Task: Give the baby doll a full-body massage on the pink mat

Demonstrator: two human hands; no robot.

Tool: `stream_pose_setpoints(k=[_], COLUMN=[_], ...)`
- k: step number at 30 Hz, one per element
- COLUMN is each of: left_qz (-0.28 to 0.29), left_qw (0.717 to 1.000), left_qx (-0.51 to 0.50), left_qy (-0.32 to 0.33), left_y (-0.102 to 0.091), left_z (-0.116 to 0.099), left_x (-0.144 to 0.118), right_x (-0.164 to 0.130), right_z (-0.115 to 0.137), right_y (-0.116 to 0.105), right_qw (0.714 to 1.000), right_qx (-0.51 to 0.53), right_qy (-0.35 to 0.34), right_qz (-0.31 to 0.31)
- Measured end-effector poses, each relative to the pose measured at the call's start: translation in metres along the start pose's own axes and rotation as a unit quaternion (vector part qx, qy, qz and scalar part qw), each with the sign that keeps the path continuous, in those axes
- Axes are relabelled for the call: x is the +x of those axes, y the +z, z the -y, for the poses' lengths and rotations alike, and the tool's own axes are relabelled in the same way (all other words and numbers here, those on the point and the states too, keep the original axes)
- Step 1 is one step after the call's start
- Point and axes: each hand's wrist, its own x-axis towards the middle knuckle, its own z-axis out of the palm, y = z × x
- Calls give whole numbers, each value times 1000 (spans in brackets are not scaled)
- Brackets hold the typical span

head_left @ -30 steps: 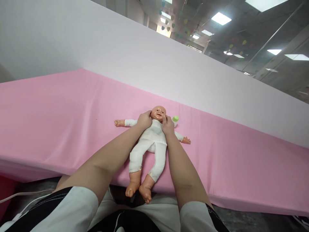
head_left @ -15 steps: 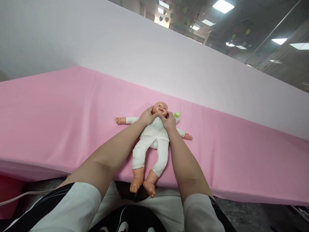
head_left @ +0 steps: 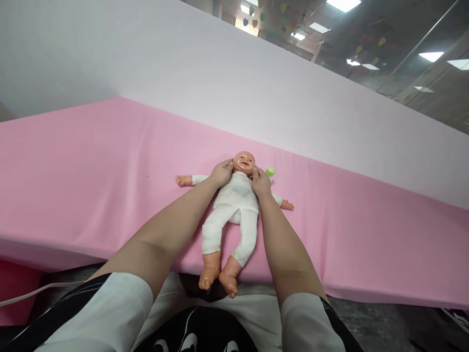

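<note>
A baby doll [head_left: 238, 195] with a white cloth body and hard plastic head, hands and feet lies face up. Its arms are spread and its feet hang past the front edge. My left hand [head_left: 222, 173] has its fingers closed at the side of the doll's head, by the ear on the picture's left. At the opposite ear, my right hand [head_left: 261, 182] pinches with thumb and fingers. The ears themselves are hidden by my fingers. Just beyond my right hand lies a small light-green object [head_left: 270, 171], partly covered, its kind unclear.
Pink cloth [head_left: 366, 220] covers the long table under the doll. A white wall [head_left: 220, 83] rises behind it, with glass above. At lower left, a pale cable [head_left: 40, 289] runs past a red object [head_left: 18, 293].
Both thumbs have moved from under the doll's chin out to the sides of its head, so the neck now shows. The doll lies as before; the view has shifted slightly.
</note>
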Motion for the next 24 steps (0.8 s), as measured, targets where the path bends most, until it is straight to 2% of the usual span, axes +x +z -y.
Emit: stream_pose_setpoints(k=[10,16,24], left_qz=[34,30,2], left_qw=[990,949,962], left_qx=[134,311,269], left_qy=[25,46,39], left_y=[-5,-2,-6], left_z=[-21,-32,-17], left_x=[-19,-24,-17], right_x=[-3,-3,-1], right_z=[11,14,10], right_y=[4,2,-5], right_qw=[999,999,999], right_qx=[16,-27,-3], right_qy=[48,42,26], right_qz=[11,0,24])
